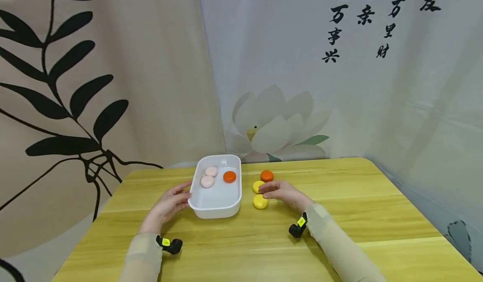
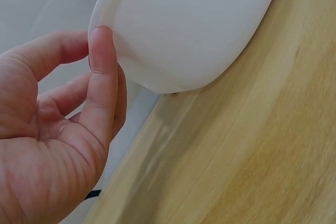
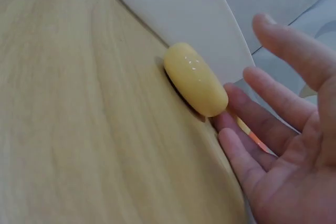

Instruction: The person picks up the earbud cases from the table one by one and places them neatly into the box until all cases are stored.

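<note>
A white plastic tray (image 1: 214, 200) lies on the table, with two pale pink discs (image 1: 207, 181) and an orange disc (image 1: 229, 176) inside. My left hand (image 1: 170, 204) holds the tray's left side; in the left wrist view the thumb and fingers pinch the tray wall (image 2: 184, 19). To the right of the tray stand a second orange disc (image 1: 266, 176), a yellow disc (image 1: 258, 186) and a nearer yellow disc (image 1: 260, 201). My right hand (image 1: 284, 193) reaches over the yellow pair, fingers extended. The right wrist view shows its fingertips beside the glossy, rounded nearer yellow disc (image 3: 197, 80); contact is unclear.
The wooden table (image 1: 234, 248) ends just behind the tray, against a printed curtain (image 1: 170, 72). Black wrist cameras are strapped at both sleeves, the right one (image 1: 298, 227) hanging close over the tabletop.
</note>
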The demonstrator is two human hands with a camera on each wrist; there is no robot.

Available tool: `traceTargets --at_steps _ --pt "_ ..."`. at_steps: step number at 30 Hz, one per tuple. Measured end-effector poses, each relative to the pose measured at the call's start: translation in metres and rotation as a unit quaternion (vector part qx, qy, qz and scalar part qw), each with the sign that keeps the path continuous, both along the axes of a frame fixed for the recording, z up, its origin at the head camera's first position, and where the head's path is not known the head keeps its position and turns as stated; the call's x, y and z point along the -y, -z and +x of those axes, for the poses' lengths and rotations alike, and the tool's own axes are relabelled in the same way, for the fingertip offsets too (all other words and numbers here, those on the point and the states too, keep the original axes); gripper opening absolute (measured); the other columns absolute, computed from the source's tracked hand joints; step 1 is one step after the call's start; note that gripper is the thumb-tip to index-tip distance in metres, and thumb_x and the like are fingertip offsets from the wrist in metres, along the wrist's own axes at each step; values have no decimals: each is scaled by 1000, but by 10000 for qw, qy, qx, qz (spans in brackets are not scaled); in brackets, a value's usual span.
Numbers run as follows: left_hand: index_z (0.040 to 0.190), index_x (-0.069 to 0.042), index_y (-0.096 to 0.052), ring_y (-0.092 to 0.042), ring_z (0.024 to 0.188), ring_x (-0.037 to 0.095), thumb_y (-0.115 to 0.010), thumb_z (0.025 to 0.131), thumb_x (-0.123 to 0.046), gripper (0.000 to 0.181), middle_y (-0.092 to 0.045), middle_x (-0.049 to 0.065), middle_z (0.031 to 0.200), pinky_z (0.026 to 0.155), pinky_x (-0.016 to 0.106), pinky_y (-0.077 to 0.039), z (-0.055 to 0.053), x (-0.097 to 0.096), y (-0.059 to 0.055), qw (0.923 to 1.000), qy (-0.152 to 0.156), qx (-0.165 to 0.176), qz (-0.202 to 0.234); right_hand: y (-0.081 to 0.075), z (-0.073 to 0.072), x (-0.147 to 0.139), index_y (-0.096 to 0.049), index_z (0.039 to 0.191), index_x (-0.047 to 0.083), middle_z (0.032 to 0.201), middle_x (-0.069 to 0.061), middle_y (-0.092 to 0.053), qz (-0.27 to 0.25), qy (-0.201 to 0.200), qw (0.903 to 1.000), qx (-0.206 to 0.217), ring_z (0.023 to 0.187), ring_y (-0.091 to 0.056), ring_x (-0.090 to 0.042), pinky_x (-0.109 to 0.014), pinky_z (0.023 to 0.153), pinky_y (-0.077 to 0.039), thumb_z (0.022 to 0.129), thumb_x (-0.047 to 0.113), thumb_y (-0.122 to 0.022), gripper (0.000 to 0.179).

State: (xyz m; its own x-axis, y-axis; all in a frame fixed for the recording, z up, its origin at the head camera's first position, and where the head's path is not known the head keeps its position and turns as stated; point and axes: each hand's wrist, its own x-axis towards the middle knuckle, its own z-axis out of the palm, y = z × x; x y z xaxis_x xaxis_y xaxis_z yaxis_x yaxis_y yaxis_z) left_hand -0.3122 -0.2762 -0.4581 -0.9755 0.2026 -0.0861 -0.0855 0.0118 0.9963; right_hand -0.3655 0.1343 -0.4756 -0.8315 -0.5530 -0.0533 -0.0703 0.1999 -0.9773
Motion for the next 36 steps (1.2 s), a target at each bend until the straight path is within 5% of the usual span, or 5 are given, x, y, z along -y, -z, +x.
traceTargets --at_steps 12,36 --pt "151 2 -25 -60 86 18 -56 97 -7 63 -53 18 113 77 26 -54 4 3 -1 9999 -93 21 -34 -1 4 11 -61 126 -2 127 -15 -61 231 -250 9992 -214 120 -54 -27 -47 107 -34 85 8 -73 44" --pt "150 4 -26 -60 84 18 -57 96 -6 63 -53 18 110 75 25 -54 0 -1 -2 10000 -25 -21 30 4 10 16 -68 122 8 126 -7 -62 919 4 9933 -704 114 -54 -21 -45 104 -38 77 7 -79 46"
